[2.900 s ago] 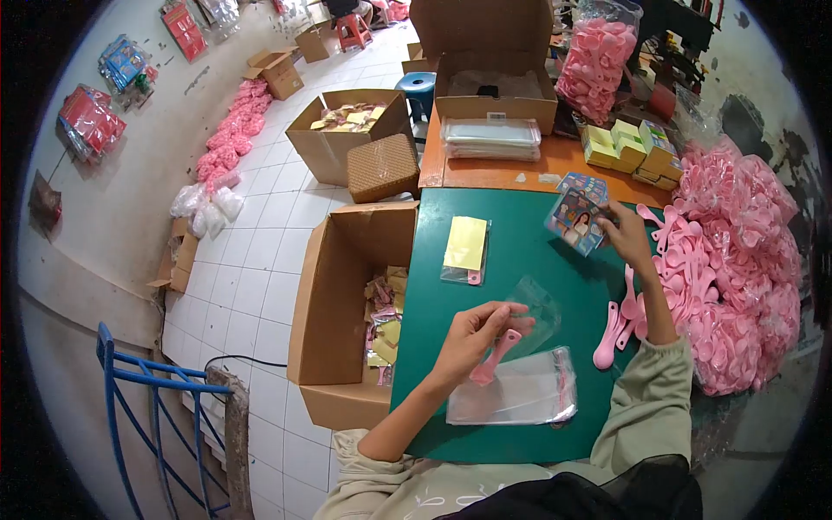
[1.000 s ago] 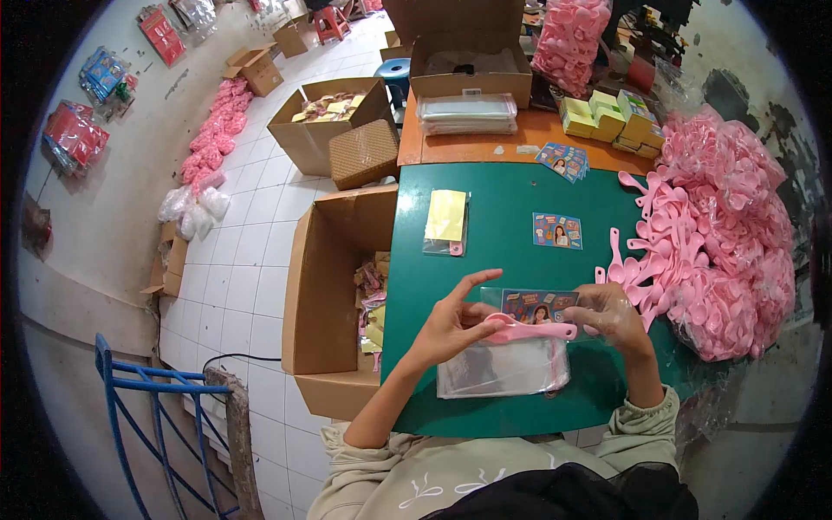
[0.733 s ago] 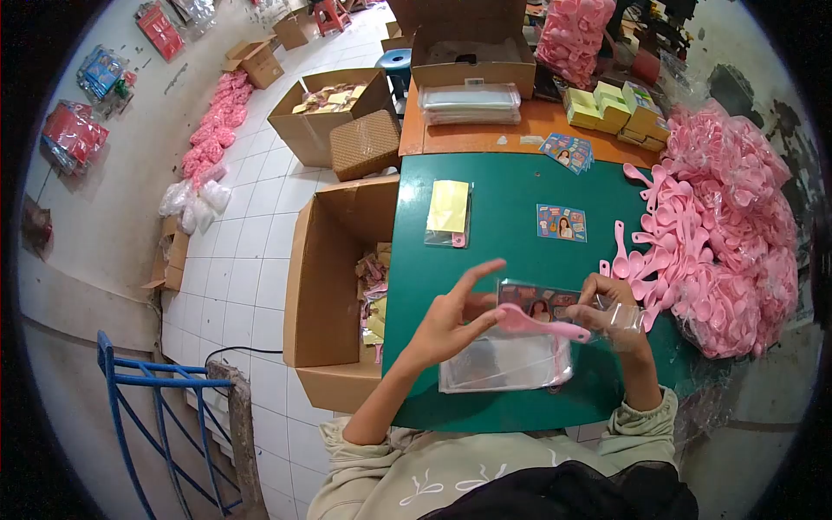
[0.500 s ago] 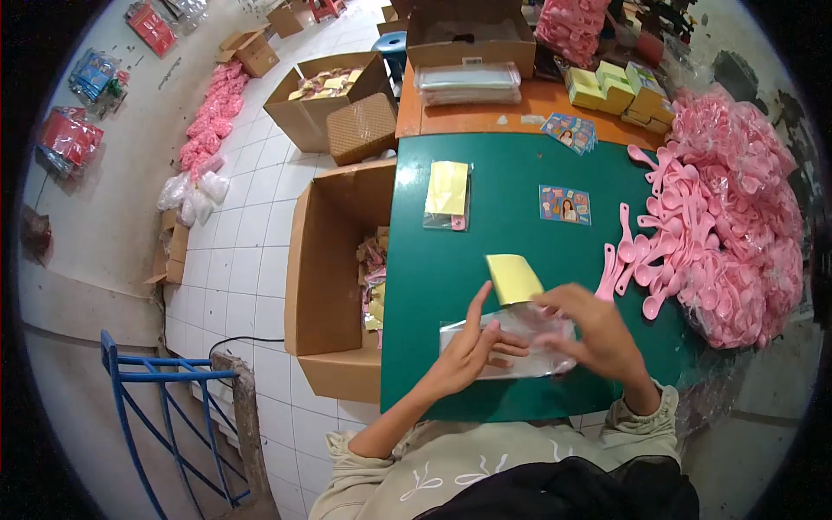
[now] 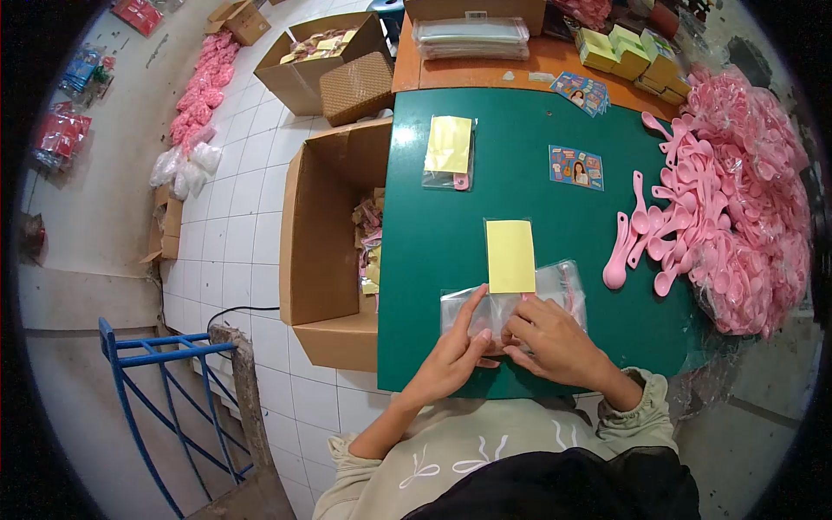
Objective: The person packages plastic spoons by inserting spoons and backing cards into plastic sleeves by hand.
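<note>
A yellow card (image 5: 511, 256) lies in a clear plastic bag on the green table, its lower end close to my fingers. My left hand (image 5: 452, 354) has its index finger stretched out to the bag's lower left corner, thumb apart. The fingers of my right hand (image 5: 555, 341) are curled and closed at the bag's lower edge, where a bit of pink shows by the fingertips. More clear plastic bags (image 5: 464, 312) are spread flat beneath both hands. Farther up, a packed bag with a yellow card (image 5: 448, 145) has a pink spoon (image 5: 461, 181) showing at its bottom.
Loose pink spoons (image 5: 685, 204) and bagged spoons (image 5: 754, 173) are heaped on the right. A printed card (image 5: 575, 167) lies mid-table. Card stacks (image 5: 611, 52) and clear bags (image 5: 472, 39) sit at the back. An open cardboard box (image 5: 325, 217) stands left of the table.
The yellow card, tilted and curved before, now lies straight and flat. My right hand has moved left and its fingers have closed at the bag's lower edge. The view has shifted slightly.
</note>
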The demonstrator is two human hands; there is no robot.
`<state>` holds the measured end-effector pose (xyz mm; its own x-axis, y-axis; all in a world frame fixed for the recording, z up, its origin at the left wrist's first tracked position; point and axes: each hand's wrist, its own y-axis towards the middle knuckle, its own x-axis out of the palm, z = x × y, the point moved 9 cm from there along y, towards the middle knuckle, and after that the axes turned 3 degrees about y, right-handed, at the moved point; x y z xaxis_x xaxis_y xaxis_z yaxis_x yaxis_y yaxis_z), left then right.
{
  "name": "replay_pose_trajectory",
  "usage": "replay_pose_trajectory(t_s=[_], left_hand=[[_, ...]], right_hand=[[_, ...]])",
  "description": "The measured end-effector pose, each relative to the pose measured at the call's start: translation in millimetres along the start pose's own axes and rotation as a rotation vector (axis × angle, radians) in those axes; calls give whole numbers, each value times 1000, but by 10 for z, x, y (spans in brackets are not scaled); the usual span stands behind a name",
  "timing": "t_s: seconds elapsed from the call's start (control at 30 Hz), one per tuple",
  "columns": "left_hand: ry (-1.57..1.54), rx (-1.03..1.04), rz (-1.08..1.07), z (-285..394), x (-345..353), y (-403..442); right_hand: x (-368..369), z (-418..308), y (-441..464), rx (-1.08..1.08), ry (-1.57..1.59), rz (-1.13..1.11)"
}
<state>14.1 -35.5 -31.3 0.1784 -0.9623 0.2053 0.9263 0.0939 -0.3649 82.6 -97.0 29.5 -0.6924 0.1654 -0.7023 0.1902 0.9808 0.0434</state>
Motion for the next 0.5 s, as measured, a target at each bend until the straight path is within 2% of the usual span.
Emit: replay_pose_trajectory(t_s=[0.1, 0.2, 0.3, 0.4, 0.5], left_hand=[[-34, 43, 34, 1, 11, -20], [-225, -49, 52, -62, -2, 2], [-12, 37, 84, -112, -84, 88], [314, -12, 189, 64, -92, 86], [359, 167, 271, 130, -49, 96]], right_hand=[[-28, -36, 11, -35, -31, 11], [-28, -130, 18, -102, -139, 33], [43, -190, -5, -168, -222, 34], [131, -226, -37, -225, -202, -21], [125, -201, -70, -223, -52, -61]])
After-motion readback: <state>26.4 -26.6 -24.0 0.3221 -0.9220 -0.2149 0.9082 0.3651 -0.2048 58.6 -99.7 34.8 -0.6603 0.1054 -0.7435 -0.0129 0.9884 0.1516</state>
